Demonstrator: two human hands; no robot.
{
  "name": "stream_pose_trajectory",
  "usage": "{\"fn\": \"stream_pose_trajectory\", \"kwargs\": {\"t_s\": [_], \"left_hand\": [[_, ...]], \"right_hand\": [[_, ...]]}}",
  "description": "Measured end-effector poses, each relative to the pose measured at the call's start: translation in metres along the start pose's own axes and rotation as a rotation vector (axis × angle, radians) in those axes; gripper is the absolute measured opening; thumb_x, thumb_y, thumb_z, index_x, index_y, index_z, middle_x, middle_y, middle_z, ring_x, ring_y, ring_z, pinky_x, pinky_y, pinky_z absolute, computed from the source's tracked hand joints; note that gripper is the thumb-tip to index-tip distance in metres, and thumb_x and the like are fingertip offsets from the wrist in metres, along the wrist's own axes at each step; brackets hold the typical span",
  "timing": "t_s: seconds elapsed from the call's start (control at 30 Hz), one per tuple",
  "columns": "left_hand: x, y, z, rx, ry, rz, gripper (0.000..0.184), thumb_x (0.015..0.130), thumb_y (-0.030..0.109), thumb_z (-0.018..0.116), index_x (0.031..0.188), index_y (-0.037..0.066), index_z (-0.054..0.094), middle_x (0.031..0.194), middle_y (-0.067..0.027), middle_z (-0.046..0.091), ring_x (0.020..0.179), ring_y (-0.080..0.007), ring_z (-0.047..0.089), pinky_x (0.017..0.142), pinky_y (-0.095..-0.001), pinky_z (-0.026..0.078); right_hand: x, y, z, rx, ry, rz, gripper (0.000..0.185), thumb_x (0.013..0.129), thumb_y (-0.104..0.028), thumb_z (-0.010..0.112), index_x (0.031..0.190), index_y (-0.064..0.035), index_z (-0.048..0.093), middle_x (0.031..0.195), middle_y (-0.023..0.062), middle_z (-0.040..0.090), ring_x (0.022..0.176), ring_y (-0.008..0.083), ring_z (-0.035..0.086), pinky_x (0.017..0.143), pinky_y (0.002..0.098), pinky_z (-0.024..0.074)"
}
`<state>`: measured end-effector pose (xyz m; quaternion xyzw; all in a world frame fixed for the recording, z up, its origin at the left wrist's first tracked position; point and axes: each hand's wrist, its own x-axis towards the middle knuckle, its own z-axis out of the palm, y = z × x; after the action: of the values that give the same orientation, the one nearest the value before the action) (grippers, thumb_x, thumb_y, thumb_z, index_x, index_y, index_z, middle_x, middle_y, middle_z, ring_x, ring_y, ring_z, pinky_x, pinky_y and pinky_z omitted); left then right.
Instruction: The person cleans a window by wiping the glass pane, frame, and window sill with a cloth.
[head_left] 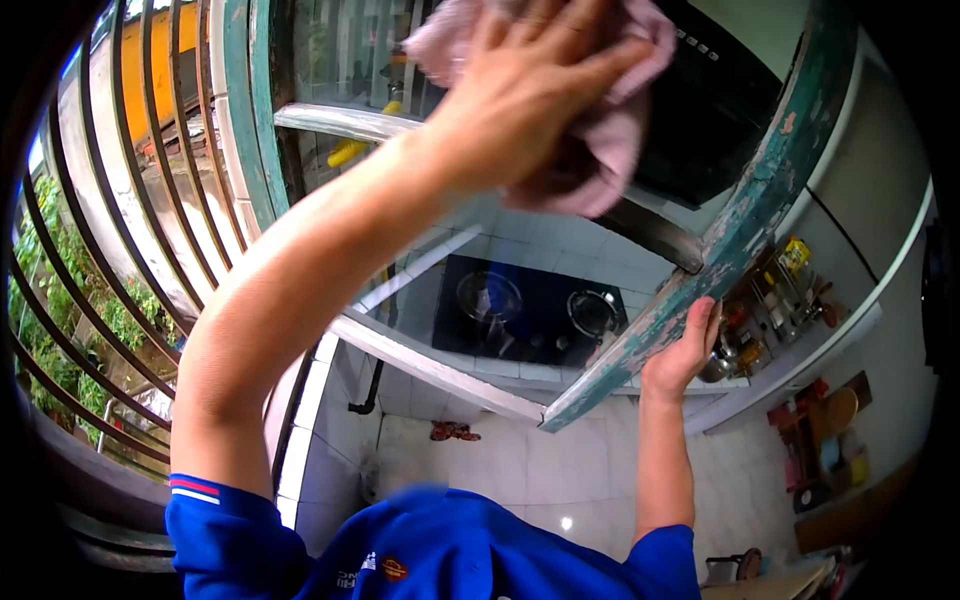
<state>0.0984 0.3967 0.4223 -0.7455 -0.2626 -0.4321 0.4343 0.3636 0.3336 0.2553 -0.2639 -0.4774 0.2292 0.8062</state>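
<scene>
My left hand (535, 95) is spread flat over a pink cloth (610, 165), pressing it on the upper glass pane of a window sash. The cloth hangs below the fingers. The sash has a worn green frame (770, 185) with peeling paint and a pale lower rail (440, 370). My right hand (685, 352) is at the lower right part of that frame, its thumb pointing up along the edge and its fingers partly hidden behind it.
Window bars (130, 220) stand at the left with plants outside. Through the glass shows a black two-burner stove (530, 310). Bottles and kitchen items (780, 300) stand on a counter at the right. A shelf with goods (820, 440) is further down.
</scene>
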Motion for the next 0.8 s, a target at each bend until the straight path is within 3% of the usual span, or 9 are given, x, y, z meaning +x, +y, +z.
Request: {"fn": "stream_pose_trajectory", "kwargs": {"t_s": [0.07,0.2,0.27,0.37,0.43,0.5,0.6,0.67,0.8], "left_hand": [[0.008,0.013,-0.003,-0.054,0.050,0.065,0.081,0.075,0.002,0.061,0.149,0.020,0.036,0.154,-0.0270,0.023,0.144,-0.0487,0.019,0.114,-0.0625,0.016],[-0.004,-0.014,-0.020,0.036,-0.182,-0.043,0.092,0.065,-0.002,0.070,0.148,0.021,0.039,0.156,-0.0254,0.020,0.144,-0.0483,0.018,0.113,-0.0663,0.015],[-0.025,-0.048,-0.032,0.201,-0.158,-0.071,0.089,0.061,0.004,0.075,0.145,0.013,0.044,0.155,-0.0256,0.024,0.143,-0.0463,0.023,0.115,-0.0608,0.019],[-0.047,-0.083,-0.047,0.095,-0.159,-0.228,0.099,0.053,0.018,0.082,0.143,0.005,0.044,0.154,-0.0272,0.026,0.143,-0.0439,0.024,0.117,-0.0541,0.020],[-0.048,-0.083,-0.045,-0.029,-0.112,-0.223,0.097,0.054,0.020,0.082,0.143,0.006,0.045,0.154,-0.0278,0.024,0.143,-0.0439,0.024,0.118,-0.0539,0.020],[-0.041,-0.070,-0.042,0.104,-0.162,-0.254,0.094,0.056,0.022,0.081,0.142,0.007,0.045,0.154,-0.0278,0.026,0.143,-0.0437,0.024,0.118,-0.0537,0.019],[-0.016,-0.032,-0.004,0.158,-0.009,-0.049,0.082,0.067,0.012,0.073,0.143,0.009,0.045,0.151,-0.0281,0.030,0.142,-0.0481,0.024,0.115,-0.0599,0.018],[0.007,0.016,-0.006,-0.114,-0.020,-0.094,0.074,0.075,0.007,0.062,0.146,0.011,0.041,0.154,-0.0296,0.022,0.142,-0.0507,0.020,0.115,-0.0613,0.016],[0.020,0.039,-0.005,-0.199,0.044,0.029,0.080,0.073,0.001,0.059,0.148,0.017,0.037,0.152,-0.0295,0.025,0.141,-0.0515,0.022,0.115,-0.0613,0.014]], "right_hand": [[0.001,-0.003,0.000,-0.016,-0.023,-0.010,0.061,0.100,-0.036,0.052,0.144,0.0032,0.037,0.144,0.0123,0.043,0.128,0.0227,0.043,0.108,0.0339,0.0308],[0.002,-0.003,-0.003,-0.001,-0.063,-0.014,0.051,0.101,-0.032,0.052,0.138,0.0019,0.044,0.136,0.0102,0.049,0.121,0.0208,0.046,0.104,0.0332,0.0332],[0.001,-0.007,0.000,-0.012,-0.075,-0.021,0.043,0.101,-0.029,0.052,0.132,0.0006,0.049,0.128,0.0080,0.054,0.114,0.0185,0.048,0.101,0.0314,0.0347],[0.000,-0.008,0.002,0.016,-0.087,-0.017,0.043,0.101,-0.029,0.053,0.132,0.0006,0.049,0.129,0.0081,0.053,0.115,0.0182,0.048,0.101,0.0308,0.0342],[0.000,-0.010,0.003,0.021,-0.086,-0.017,0.043,0.101,-0.030,0.052,0.132,0.0007,0.049,0.129,0.0083,0.053,0.114,0.0185,0.048,0.101,0.0309,0.0346],[-0.002,-0.010,0.003,0.007,-0.083,-0.021,0.046,0.101,-0.031,0.053,0.133,0.0009,0.048,0.130,0.0088,0.053,0.114,0.0188,0.049,0.100,0.0312,0.0355],[-0.004,-0.016,0.011,0.011,-0.029,-0.008,0.047,0.100,-0.033,0.054,0.133,0.0009,0.048,0.128,0.0083,0.053,0.113,0.0187,0.050,0.099,0.0314,0.0367],[-0.003,-0.017,0.010,0.015,-0.037,0.007,0.048,0.100,-0.033,0.055,0.133,0.0009,0.048,0.128,0.0081,0.053,0.113,0.0188,0.050,0.099,0.0315,0.0369],[0.000,-0.013,0.001,0.041,-0.093,0.033,0.049,0.099,-0.033,0.056,0.134,0.0005,0.047,0.129,0.0078,0.053,0.113,0.0186,0.050,0.099,0.0308,0.0371]]}}
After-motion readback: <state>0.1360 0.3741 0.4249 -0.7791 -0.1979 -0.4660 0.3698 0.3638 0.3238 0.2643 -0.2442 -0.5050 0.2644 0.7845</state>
